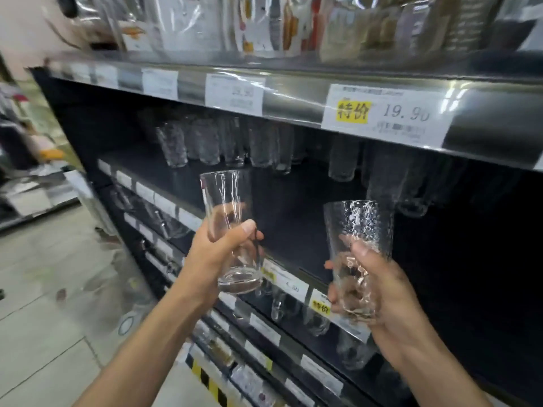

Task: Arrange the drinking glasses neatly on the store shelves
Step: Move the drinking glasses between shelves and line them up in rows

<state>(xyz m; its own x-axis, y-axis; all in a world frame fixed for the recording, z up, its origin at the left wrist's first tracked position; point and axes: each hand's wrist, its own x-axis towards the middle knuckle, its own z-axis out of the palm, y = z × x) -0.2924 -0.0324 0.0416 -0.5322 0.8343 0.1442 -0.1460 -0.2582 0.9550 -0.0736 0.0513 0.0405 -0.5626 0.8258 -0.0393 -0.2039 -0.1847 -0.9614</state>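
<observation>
Clear smooth glass [226, 198] gripped by left hand [216, 255]; dimpled glass [360, 224] gripped by right hand [382, 289]

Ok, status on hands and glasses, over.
Left hand grips smooth glass, upright. Right hand grips textured glass. Both held in front of the shelf, not yet set down. Row of glasses stands at the back; shelf front looks free.
</observation>
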